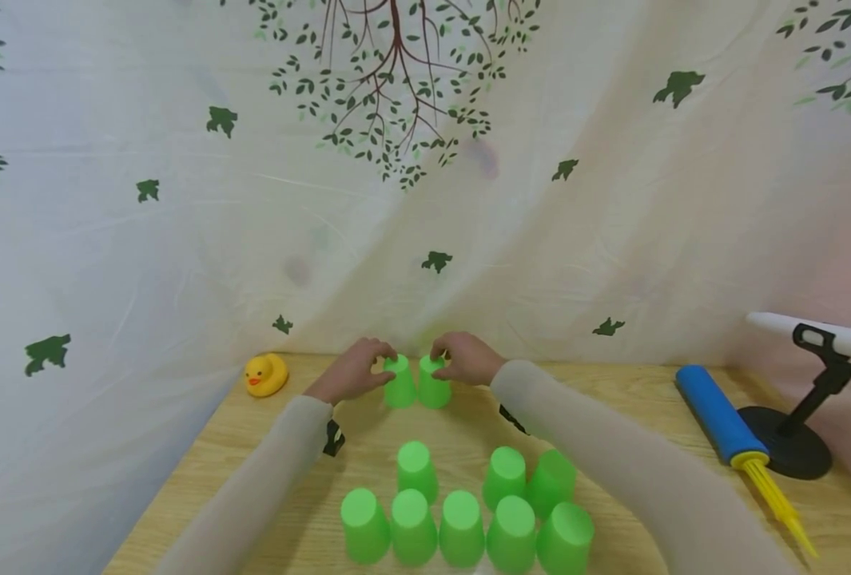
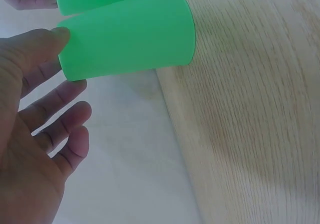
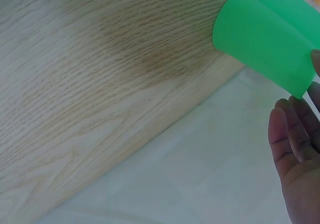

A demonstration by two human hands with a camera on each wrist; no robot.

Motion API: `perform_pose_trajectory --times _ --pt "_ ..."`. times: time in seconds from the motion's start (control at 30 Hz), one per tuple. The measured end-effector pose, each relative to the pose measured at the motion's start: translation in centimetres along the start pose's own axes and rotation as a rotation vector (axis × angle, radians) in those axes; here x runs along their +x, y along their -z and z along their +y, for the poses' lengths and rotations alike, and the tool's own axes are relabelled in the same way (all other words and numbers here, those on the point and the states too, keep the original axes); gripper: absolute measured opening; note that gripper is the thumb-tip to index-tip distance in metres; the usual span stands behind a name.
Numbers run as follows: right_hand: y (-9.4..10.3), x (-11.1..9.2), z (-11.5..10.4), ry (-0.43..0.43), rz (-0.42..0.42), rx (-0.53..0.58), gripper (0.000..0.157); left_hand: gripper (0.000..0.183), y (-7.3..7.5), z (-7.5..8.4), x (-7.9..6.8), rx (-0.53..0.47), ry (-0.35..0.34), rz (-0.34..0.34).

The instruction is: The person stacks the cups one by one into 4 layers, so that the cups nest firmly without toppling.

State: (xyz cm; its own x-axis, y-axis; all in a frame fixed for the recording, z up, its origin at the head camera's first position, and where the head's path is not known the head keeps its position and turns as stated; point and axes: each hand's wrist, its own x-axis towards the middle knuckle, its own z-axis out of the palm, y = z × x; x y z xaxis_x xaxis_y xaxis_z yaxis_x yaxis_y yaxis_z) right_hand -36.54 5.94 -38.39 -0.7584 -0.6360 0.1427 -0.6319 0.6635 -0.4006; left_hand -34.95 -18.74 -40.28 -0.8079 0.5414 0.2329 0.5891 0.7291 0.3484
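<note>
Two upside-down green cups stand side by side near the back edge of the table. My left hand (image 1: 355, 372) pinches the upper end of the left cup (image 1: 400, 390) between thumb and fingers; the left wrist view shows the thumb on that cup's side (image 2: 130, 39). The right cup (image 1: 435, 390) is held near its top by my right hand (image 1: 470, 359). In the right wrist view this cup (image 3: 265, 41) partly covers its neighbour (image 3: 292, 9), and the right thumb is largely cut off by the frame.
Nearer to me, several green cups (image 1: 462, 529) form a front row, upside down. Behind them are a single cup (image 1: 416, 473) and a pair (image 1: 505, 479). A rubber duck (image 1: 267, 375) sits at back left. A blue pump (image 1: 720, 411) and a black stand (image 1: 792, 443) are at right.
</note>
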Motion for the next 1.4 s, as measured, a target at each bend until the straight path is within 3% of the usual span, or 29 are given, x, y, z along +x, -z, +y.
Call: perform_pose_trajectory --times 0.33,0.6,0.9,1.17,1.4 --pt "-0.5 0.3 0.2 0.017 0.022 0.013 0.022 0.027 0.0 0.1 0.1 0.023 0.013 -0.002" --pt "-0.2 -0.2 -0.2 -0.017 0.031 0.002 0.023 0.026 -0.1 0.1 0.1 0.023 0.014 -0.002" --pt "-0.1 -0.1 0.5 -0.023 0.019 0.017 0.029 0.03 0.3 0.4 -0.3 0.004 -0.012 -0.001" --pt "2.3 -2.6 0.6 0.031 0.023 0.081 0.037 0.033 2.0 0.5 -2.7 0.014 -0.069 0.082" --pt "4.4 -5.9 -0.1 0.085 0.023 0.045 0.036 0.031 3.3 1.7 -4.9 0.052 -0.097 0.056"
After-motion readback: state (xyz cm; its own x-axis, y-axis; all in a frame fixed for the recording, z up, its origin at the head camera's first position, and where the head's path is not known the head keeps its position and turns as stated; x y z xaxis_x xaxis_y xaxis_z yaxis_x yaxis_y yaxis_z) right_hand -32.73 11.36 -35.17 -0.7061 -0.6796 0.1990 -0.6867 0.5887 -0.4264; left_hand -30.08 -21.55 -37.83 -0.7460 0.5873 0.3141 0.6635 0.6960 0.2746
